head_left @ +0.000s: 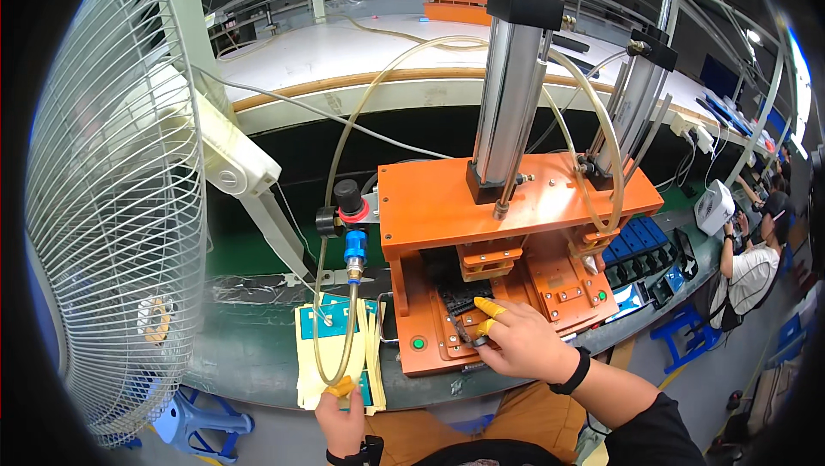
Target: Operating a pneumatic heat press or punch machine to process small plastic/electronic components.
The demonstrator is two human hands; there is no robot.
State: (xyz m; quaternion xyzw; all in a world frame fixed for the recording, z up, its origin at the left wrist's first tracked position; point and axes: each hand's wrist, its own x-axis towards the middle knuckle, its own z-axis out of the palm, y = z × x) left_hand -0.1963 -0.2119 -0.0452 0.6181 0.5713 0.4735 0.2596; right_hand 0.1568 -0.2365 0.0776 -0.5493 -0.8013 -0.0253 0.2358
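Observation:
My right hand (526, 344), with yellow finger covers on its fingertips, reaches into an orange pneumatic press (516, 199). Its fingers and thumb close on a dark, slotted part (462, 304) at the press's left station, below an orange pressing block (488, 258). The hand hides some of that part. Lower down, my left hand (341, 423) is at the near edge of a stack of pale yellow sheets with teal pieces (309, 363). Its fingers, also yellow-tipped, are curled together; whatever they may hold is too small to make out.
A large wire-caged fan (120, 208) stands close on the left. An air regulator (351, 208) and its looping hose (325, 328) hang beside the press. Blue and black trays (640, 251) lie to the right, near a blue stool (683, 337) and a seated person (756, 264).

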